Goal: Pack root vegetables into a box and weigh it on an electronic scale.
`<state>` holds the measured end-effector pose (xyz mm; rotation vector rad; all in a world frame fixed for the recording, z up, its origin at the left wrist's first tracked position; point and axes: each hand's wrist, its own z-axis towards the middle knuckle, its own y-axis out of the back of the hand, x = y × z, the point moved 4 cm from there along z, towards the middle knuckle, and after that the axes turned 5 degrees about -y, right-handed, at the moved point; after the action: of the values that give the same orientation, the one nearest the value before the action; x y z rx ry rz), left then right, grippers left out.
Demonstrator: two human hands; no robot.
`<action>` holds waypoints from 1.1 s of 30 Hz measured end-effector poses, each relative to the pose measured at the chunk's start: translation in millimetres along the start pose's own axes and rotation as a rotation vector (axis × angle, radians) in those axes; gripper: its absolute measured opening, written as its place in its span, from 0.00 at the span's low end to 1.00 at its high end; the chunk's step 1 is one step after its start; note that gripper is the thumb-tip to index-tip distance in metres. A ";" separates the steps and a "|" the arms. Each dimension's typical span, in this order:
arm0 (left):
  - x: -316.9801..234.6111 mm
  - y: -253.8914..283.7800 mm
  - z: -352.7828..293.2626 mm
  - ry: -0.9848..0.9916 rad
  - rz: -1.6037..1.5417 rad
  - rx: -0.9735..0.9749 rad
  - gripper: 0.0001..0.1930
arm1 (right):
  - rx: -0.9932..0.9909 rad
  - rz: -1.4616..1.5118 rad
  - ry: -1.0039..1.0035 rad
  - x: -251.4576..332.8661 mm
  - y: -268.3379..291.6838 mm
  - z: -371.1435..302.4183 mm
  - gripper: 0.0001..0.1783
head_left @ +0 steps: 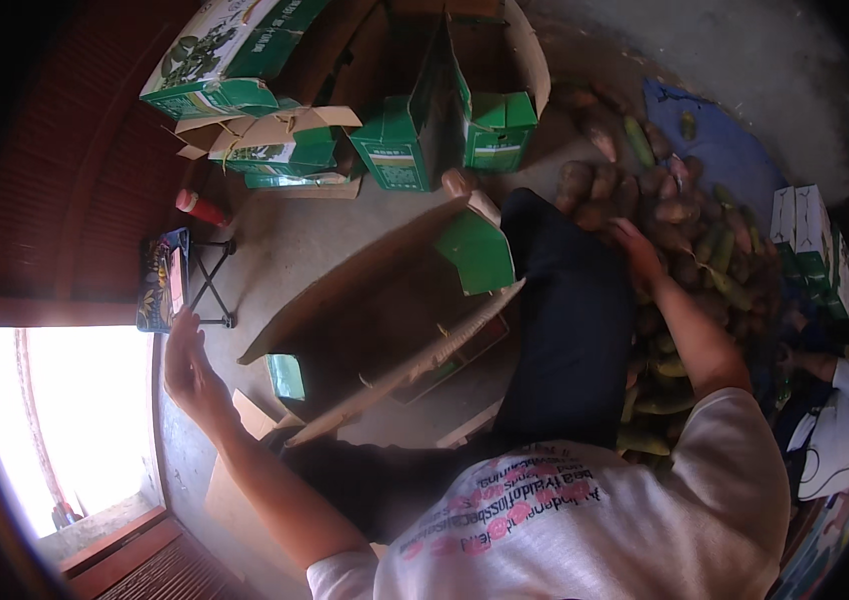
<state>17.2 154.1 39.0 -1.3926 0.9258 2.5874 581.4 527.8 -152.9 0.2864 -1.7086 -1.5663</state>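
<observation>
My left hand (193, 368) is raised at the left with its fingers stretched out. Its fingertips are beside a flat pinkish, phone-like thing (178, 279) on a folding stool (154, 270); whether they touch it I cannot tell. At the right, my right hand (639, 252) reaches to the near edge of a heap of brownish-red tubers (675, 211), its fingers extended against a brown tuber (595, 215). Between my arms stands an open-topped cardboard box (365, 295) with green-printed flaps, tilted in view. Its shadowed inside shows no contents I can make out.
Several green-and-white cartons (395, 150) stand open at the far side. Long green vegetables (638, 140) lie among the tubers, near a blue sheet (715, 145). A red bottle (203, 208) is by the stool. Another person (845, 415) sits at the far right, near stacked cartons (807, 235).
</observation>
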 end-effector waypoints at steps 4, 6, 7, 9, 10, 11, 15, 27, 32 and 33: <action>-7.6 5.6 -7.0 -0.006 -0.070 -0.010 0.19 | 0.070 -0.007 -0.252 -7.0 -43.6 -151.3 0.29; 0.9 11.9 -8.4 -0.018 -0.071 -0.022 0.20 | 0.119 0.084 -0.320 -5.5 -69.8 -207.9 0.29; 0.2 4.7 -8.2 -0.004 -0.080 -0.015 0.20 | 0.185 0.147 -0.436 -9.3 -85.5 -246.7 0.29; 6.2 4.1 -8.2 -0.019 -0.144 0.021 0.20 | 0.220 0.104 -0.513 3.3 -106.9 -298.4 0.28; 8.6 4.3 -9.1 -0.015 -0.146 0.039 0.20 | 0.249 0.061 -0.570 7.9 -116.3 -318.9 0.27; 11.3 4.5 -9.9 0.039 -0.164 0.020 0.20 | 0.255 0.063 -0.587 13.2 -123.1 -331.3 0.27; 23.9 0.2 -13.4 0.199 -0.238 -0.019 0.20 | 0.243 0.129 -0.574 25.2 -135.9 -346.2 0.26; 62.9 24.2 -20.5 0.362 -0.314 -0.124 0.19 | 0.042 -0.002 -0.527 -45.6 -100.3 -298.6 0.23; 81.3 70.7 -10.9 0.250 -0.292 -0.073 0.20 | 0.608 -0.531 -0.031 9.5 -158.6 -274.5 0.34; 81.4 64.8 -8.8 0.191 -0.316 -0.032 0.20 | 0.686 -0.667 -0.026 -2.9 -176.3 -286.1 0.37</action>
<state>-45.3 78.5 3.1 -1.6635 0.6232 2.2777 715.6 279.8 -335.7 1.2911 -2.2688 -1.3344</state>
